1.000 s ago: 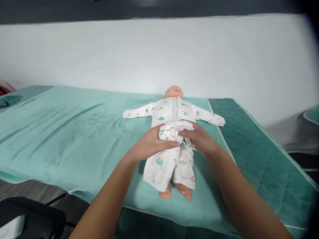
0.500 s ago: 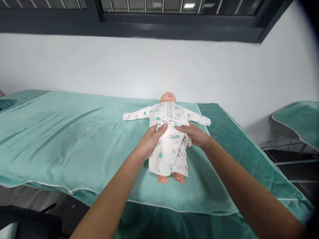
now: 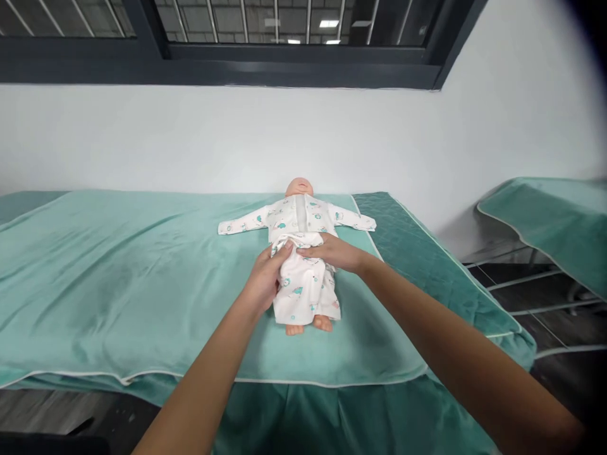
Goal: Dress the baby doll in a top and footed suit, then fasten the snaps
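A baby doll [image 3: 300, 187] lies on its back, head toward the wall and arms spread wide. It wears a white printed long-sleeved top [image 3: 284, 217] and matching pants [image 3: 303, 291], with its bare feet showing below the hems. My left hand [image 3: 265, 275] grips the pants at the left of the waist, thumb on top. At the other side, my right hand [image 3: 334, 251] pinches the waistband, its fingers lying across the front. Fabric is bunched between the two hands. The fingertips under the cloth are hidden.
The doll lies on a bed with a light green cover [image 3: 142, 284]; a darker green quilted strip [image 3: 417, 265] shows at right. Behind is a white wall [image 3: 213, 139] below a dark window frame [image 3: 294, 72]. Another green-covered bed with metal bars [image 3: 545, 215] stands at far right.
The view has shifted, so the doll sits further left in the picture. My right hand has moved inward across the waistband, closer to my left hand. Both hands keep hold of the pants.
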Tool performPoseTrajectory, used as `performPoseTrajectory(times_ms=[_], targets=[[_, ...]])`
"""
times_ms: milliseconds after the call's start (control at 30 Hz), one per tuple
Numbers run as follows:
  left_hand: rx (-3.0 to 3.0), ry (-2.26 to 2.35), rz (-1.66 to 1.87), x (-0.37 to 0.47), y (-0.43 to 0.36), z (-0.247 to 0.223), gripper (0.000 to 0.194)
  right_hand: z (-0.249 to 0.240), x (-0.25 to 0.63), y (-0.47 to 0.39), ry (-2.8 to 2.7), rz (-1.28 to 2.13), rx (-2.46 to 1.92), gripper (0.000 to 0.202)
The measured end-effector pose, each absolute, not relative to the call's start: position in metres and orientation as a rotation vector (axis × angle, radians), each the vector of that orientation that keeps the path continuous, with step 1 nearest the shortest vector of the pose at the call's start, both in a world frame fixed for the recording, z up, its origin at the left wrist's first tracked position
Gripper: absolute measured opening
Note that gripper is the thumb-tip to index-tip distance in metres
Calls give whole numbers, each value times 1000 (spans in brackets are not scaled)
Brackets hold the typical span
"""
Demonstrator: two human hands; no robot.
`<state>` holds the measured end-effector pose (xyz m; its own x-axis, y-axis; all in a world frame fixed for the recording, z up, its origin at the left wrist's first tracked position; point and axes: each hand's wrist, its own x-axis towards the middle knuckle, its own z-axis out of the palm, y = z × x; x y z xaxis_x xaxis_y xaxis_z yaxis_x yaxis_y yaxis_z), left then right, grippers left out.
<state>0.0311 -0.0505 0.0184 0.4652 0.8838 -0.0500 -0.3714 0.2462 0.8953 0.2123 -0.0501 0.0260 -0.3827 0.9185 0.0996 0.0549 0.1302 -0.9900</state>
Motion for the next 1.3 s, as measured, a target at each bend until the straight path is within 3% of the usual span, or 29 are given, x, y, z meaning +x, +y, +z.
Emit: performPoseTrajectory(times_ms=[300,600,1033,1300], targets=[[839,799,918,25,-94,26,40,14,216,-43,-1810,1140,-1079,43],[579,778,1015,30,-160,29,35,14,209,-46,-2067,1019,-1155,19],[493,1008,1207,6,-204,-39,44,12,196,-54,-2577,613,-1410,18],[804,1233,1019,-19,-171,-54,39,11,194,-61,-2569,535,-1476,20]])
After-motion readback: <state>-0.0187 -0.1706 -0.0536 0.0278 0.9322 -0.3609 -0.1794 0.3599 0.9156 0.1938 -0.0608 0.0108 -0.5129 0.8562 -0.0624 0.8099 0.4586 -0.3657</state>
